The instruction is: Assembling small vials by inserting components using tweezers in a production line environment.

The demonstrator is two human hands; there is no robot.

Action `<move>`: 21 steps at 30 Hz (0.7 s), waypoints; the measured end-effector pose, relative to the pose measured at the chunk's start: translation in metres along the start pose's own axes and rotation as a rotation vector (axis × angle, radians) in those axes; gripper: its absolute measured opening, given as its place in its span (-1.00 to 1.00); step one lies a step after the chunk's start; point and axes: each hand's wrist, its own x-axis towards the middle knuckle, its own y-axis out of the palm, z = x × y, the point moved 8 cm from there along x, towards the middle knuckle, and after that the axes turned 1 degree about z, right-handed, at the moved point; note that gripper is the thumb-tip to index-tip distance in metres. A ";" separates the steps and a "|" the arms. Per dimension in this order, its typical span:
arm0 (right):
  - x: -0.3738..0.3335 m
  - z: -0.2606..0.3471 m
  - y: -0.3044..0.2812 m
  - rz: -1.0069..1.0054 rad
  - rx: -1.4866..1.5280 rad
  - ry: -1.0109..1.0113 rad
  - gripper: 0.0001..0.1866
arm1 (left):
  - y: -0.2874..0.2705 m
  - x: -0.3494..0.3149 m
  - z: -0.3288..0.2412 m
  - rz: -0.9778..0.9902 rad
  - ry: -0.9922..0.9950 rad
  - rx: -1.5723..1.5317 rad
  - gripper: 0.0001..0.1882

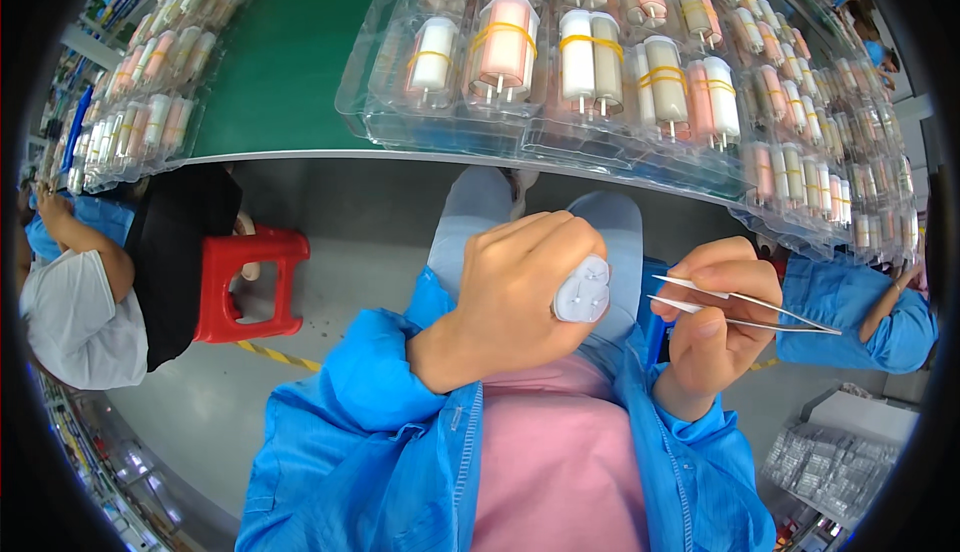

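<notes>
My left hand is closed round a bundle of cylinders whose pale grey, three-lobed end faces up toward me. The rest of the bundle is hidden inside the fist. To its right, my right hand grips metal tweezers between thumb and fingers. Their two pointed, white-looking ends stand apart and point toward the left hand, without touching the bundle. Both hands are above my lap, in front of the table edge.
On the green table lies a clear plastic tray of white, pink and grey cylinders in yellow bands. More filled trays stand left and right. A red stool and a seated person are at left; another person sits at right.
</notes>
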 end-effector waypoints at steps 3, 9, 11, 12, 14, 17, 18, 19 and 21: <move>-0.003 -0.001 0.006 0.024 0.075 0.027 -0.69 | -0.001 -0.002 0.001 -0.044 0.029 -0.019 -0.77; -0.005 -0.001 0.017 0.100 0.110 -0.005 -0.70 | 0.001 -0.004 -0.002 -0.104 0.195 0.181 -0.77; -0.007 -0.002 0.020 0.098 0.131 0.018 -0.71 | 0.002 -0.004 -0.002 -0.124 0.229 0.212 -0.76; -0.008 -0.002 0.020 0.106 0.092 0.007 -0.72 | 0.002 -0.004 -0.003 -0.134 0.247 0.229 -0.76; -0.011 -0.004 0.019 0.123 0.013 -0.014 -0.73 | 0.003 -0.004 -0.003 -0.129 0.236 0.213 -0.75; -0.008 0.000 0.028 0.208 -0.137 -0.013 -0.74 | 0.004 -0.001 0.001 -0.083 0.158 0.108 -0.77; -0.009 -0.001 0.025 0.195 -0.113 -0.014 -0.72 | 0.005 0.000 0.002 -0.059 0.121 0.060 -0.77; -0.009 -0.002 0.023 0.183 -0.090 -0.016 -0.71 | 0.009 0.000 0.008 0.000 -0.028 -0.066 -0.77; -0.009 -0.004 0.015 0.122 0.012 -0.006 -0.68 | 0.021 -0.007 0.017 0.120 -0.327 -0.321 -0.76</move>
